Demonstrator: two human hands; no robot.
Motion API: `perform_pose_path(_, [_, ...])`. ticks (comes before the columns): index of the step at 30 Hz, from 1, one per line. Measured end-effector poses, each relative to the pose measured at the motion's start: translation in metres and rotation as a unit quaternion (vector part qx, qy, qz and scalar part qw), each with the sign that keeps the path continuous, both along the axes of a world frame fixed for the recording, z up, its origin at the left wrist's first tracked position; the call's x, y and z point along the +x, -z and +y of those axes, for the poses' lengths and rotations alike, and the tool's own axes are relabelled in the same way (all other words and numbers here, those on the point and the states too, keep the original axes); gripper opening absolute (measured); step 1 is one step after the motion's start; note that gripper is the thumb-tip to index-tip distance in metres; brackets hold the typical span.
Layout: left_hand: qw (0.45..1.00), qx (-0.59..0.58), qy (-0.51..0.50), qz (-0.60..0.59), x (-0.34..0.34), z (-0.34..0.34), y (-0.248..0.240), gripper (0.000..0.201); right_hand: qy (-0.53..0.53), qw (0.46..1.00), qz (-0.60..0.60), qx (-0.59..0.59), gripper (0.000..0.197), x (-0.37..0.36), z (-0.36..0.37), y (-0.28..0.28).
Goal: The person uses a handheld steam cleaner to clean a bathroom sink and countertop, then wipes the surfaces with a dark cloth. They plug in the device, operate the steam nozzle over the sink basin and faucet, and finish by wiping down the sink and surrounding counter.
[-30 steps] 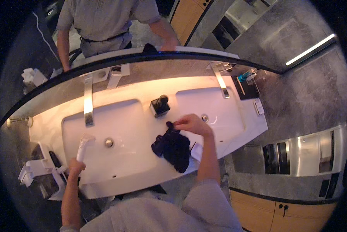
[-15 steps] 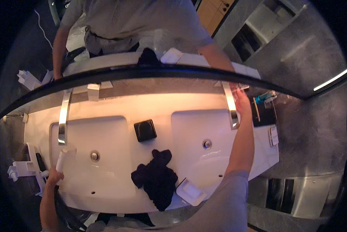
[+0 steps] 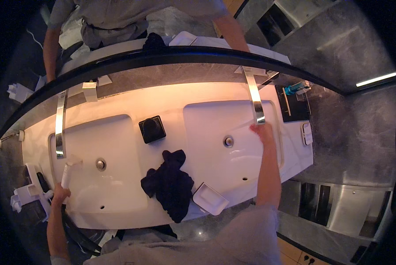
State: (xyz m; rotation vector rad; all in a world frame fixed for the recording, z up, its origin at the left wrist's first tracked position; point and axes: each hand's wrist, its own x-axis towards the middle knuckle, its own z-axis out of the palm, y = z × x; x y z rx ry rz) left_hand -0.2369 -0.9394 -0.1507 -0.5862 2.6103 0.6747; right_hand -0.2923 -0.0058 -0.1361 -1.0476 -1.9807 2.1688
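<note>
My left hand (image 3: 62, 193) is closed round the lower end of a white stick-shaped tool (image 3: 66, 176), whose paler head leans over the left sink (image 3: 120, 185). What kind of tool it is, I cannot make out. Over the right sink (image 3: 211, 163), my right hand (image 3: 263, 133) is just below the spout end of the right tap (image 3: 254, 95). Its fingers look stretched out, partly hidden by the spout, and nothing shows in them. Whether water runs there is unclear.
Between the sinks are a black square box (image 3: 152, 129), a crumpled black cloth (image 3: 169, 185) and a white tray (image 3: 210, 198). The left tap (image 3: 61, 128) rises behind the left sink. A black tray (image 3: 293, 108) and a white soap dish (image 3: 307, 134) sit far right. A mirror's dark edge (image 3: 171, 55) spans the back.
My right hand has come back from the base of the right tap to below its spout end. My left hand keeps its hold on the white tool. The whole view has shifted.
</note>
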Motion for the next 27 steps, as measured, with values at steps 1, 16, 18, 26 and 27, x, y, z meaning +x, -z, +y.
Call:
perform_pose_path(1, [0.998, 0.052, -0.016, -0.011, -0.01, 0.008, 0.001, 0.016, -0.004, 0.998, 0.02, -0.052, 0.021, 0.023, -0.003, 0.01])
perform_pose_path(16, [0.998, 0.063, -0.003, -0.021, -0.019, 0.026, -0.009, 0.012, 0.029, 0.999, -0.006, 0.02, 0.027, -0.009, -0.066, -0.007])
perform_pose_path(18, [0.997, 0.072, 0.005, -0.028, -0.024, 0.011, 0.001, 0.013, -0.053, 0.989, 0.039, -0.132, 0.021, 0.01, -0.033, -0.002])
perform_pose_path(26, [0.999, 0.019, 0.001, -0.036, -0.015, 0.016, -0.002, 0.016, -0.054, 0.993, 0.063, -0.085, 0.031, 0.038, -0.027, -0.075])
perform_pose_path(27, [0.999, 0.019, 0.004, -0.033, -0.018, 0.017, -0.003, 0.015, -0.025, 0.991, 0.084, -0.105, 0.031, 0.048, -0.013, -0.046])
